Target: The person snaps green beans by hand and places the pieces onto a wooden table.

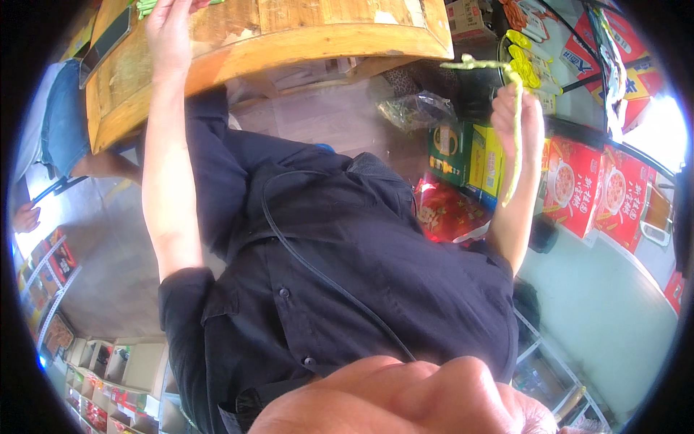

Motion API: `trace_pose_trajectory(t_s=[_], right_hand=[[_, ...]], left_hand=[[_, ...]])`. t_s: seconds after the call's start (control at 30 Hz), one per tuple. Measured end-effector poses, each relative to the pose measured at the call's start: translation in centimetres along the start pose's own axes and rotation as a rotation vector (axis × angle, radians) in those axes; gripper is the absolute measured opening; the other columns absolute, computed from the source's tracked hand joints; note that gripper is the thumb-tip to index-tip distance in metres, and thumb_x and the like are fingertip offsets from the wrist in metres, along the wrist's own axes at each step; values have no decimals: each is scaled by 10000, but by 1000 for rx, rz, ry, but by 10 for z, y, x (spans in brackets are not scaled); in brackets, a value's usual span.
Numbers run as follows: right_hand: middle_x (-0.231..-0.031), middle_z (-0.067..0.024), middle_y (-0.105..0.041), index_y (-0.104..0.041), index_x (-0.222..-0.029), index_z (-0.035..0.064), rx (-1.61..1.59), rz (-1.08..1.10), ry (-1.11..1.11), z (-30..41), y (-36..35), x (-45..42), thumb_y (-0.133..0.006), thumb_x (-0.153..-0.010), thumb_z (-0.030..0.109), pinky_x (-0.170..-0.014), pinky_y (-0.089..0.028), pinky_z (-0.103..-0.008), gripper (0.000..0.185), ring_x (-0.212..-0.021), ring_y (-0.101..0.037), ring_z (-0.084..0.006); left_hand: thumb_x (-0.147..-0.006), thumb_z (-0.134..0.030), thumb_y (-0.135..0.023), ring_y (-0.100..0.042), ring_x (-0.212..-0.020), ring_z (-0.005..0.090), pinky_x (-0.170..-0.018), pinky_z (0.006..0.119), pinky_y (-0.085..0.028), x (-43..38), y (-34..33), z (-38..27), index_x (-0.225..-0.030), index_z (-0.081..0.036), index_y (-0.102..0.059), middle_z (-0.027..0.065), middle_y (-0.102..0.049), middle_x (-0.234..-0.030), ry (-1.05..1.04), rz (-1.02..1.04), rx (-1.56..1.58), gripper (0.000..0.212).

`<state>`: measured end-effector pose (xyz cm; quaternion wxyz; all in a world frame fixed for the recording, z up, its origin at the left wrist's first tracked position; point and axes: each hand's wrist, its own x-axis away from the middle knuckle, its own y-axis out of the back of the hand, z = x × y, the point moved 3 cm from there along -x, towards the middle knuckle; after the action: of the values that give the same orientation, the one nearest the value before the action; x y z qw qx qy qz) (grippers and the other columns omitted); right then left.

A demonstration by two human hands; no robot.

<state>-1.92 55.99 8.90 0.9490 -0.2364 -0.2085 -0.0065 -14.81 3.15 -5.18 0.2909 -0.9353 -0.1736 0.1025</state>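
In my right hand (518, 116), raised out to the right beside the table, is a long, thin pale-green plant stalk (516, 152). One end hangs down past my wrist; the other bends left above my fingers. My left hand (169, 21) reaches over the wooden table (303, 38) at the top edge of the view, where its fingers are partly cut off. Green stems (146, 7) lie on the tabletop beside it. Whether those fingers grip any stems cannot be seen.
A dark flat device (108, 43) rests at the table's left edge. Beyond it sits a person in denim (65, 116). To my right stand red cartons (572, 184), a green box (449, 152), a red bag (450, 209) and a clear plastic bag (420, 111). Shelving with goods (114, 380) is at lower left.
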Motion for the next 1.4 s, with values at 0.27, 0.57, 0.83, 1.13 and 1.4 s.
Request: trace_pose_trajectory(t_s=[0.27, 0.57, 0.83, 1.13, 1.4], right_hand=[[-608, 27, -364, -482, -745, 83, -709, 82, -394, -92, 200, -36, -455, -903, 160, -443, -277, -251, 178, -484, -340, -93], [-577, 5, -383, -435, -639, 93, -1001, -108, -490, -158, 273, -75, -469, -826, 98, -447, -246, -244, 190, -500, -351, -104], [-565, 14, -370, -429, -624, 108, -1063, -142, -566, -178, 305, -89, -438, -846, 98, -413, -223, -245, 222, -475, -323, -101], [-574, 16, -338, -439, -707, 55, -1187, -505, -295, -225, 354, -139, -444, -866, 77, -393, -230, -237, 161, -455, -294, -99], [-718, -7, -478, -535, -1052, -18, -414, -389, -58, -271, 365, -148, -414, -969, 155, -508, -379, -216, 227, -575, -423, -113]], left_hand=[[-964, -91, -501, -618, -861, 117, -831, 254, -491, 51, -38, -29, -1138, 14, -628, 87, -677, -971, -175, 189, -455, 239], [-966, -100, -509, -599, -840, 102, -800, 238, -482, 63, -44, -15, -1122, 11, -630, 61, -671, -946, -223, 149, -651, 227], [-955, -69, -506, -603, -825, 98, -781, 229, -488, 66, -45, -16, -1078, 0, -649, 52, -671, -912, -227, 89, -672, 201], [-953, -75, -506, -600, -813, 102, -775, 239, -490, 65, -47, -14, -1076, -1, -650, 53, -670, -901, -228, 86, -681, 203], [-955, -94, -521, -611, -828, 120, -802, 257, -487, 69, -51, -18, -1078, -14, -645, 55, -663, -901, -182, -22, -843, 192]])
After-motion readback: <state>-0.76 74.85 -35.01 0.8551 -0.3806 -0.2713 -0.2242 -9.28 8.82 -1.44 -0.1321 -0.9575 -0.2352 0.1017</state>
